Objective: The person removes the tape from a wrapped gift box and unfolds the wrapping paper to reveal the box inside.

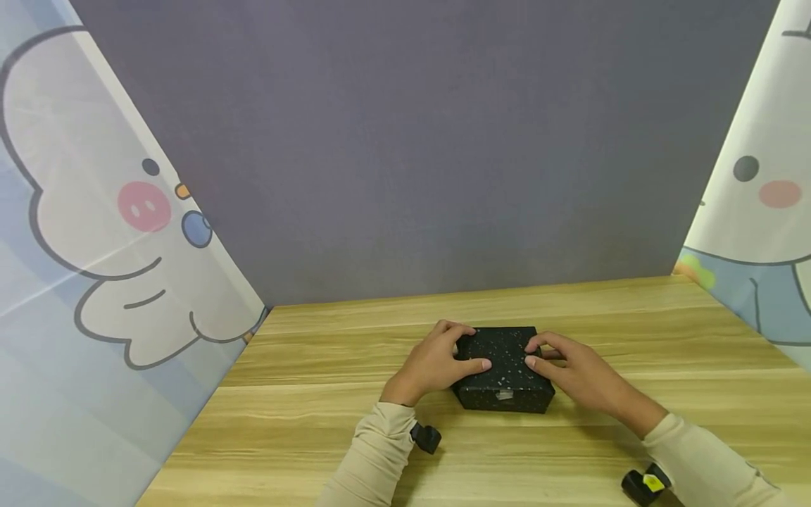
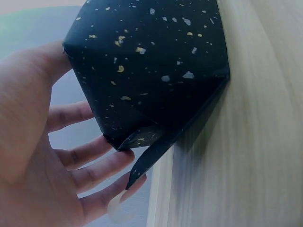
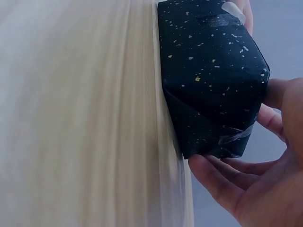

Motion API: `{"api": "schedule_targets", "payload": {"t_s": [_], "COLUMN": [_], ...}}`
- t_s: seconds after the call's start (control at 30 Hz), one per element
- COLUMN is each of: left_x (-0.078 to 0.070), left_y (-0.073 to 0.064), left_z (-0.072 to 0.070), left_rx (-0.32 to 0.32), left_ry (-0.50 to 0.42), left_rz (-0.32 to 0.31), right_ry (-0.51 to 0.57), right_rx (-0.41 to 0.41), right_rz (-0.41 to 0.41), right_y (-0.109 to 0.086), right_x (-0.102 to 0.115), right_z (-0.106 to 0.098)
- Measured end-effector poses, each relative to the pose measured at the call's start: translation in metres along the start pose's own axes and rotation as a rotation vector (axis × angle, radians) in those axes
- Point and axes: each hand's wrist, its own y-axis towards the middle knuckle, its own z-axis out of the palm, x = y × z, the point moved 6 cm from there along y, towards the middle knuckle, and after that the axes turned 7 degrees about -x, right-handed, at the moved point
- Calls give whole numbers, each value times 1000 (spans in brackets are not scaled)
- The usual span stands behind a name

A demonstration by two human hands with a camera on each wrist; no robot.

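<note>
A box wrapped in black paper with white and gold specks (image 1: 504, 352) rests on the wooden table between both hands. My left hand (image 1: 431, 362) holds its left end, thumb over the top and fingers along the side. In the left wrist view a folded paper flap (image 2: 154, 153) sticks out from that end, with a strip of clear tape (image 2: 119, 208) at its tip near the fingers. Around the right end curl the thumb and fingers of my right hand (image 1: 579, 370). There, clear tape (image 3: 235, 136) lies over the folded paper. Another tape piece (image 1: 504, 395) shows on the front side.
The light wood-grain table (image 1: 304, 422) runs back to a grey upright panel (image 1: 405, 155). Cartoon-printed curtains (image 1: 82, 211) stand at the left and right sides. Each wrist wears a small black camera (image 1: 426, 438).
</note>
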Motion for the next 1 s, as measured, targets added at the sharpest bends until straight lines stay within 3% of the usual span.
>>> {"api": "schedule_targets", "payload": {"t_s": [0.43, 0.77, 1.0], "left_x": [1, 0, 1], "left_y": [-2, -4, -3], "left_z": [0, 1, 2], "left_rx": [7, 34, 34], "left_ry": [-12, -31, -40], "left_rz": [-8, -1, -8], "right_ry": [-31, -93, -86], "right_rx": [-72, -160, -159], "right_rz": [-85, -90, -91], "right_y": [-1, -1, -2], "right_x": [8, 13, 13], "right_z": [-3, -5, -4]}}
